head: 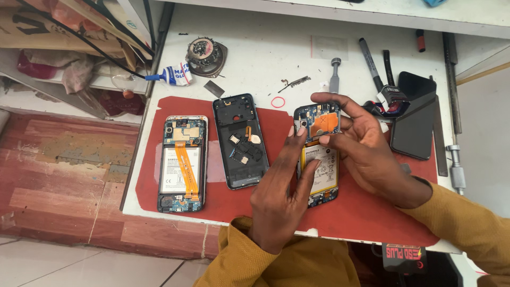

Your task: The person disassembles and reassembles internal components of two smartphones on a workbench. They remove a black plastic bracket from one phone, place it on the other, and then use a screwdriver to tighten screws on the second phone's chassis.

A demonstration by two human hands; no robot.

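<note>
An opened phone with a yellow-labelled battery and an orange flex part lies on the red mat. My left hand rests its fingertips on the phone's left edge. My right hand pinches over the orange part at the phone's top. A second opened phone with an orange ribbon cable lies at the left. A black phone back frame sits between them.
A dark phone screen and a black tool lie at the right. A glue tube, a round metal part, a screwdriver, a marker and a red rubber ring sit on the white table. Floor lies left.
</note>
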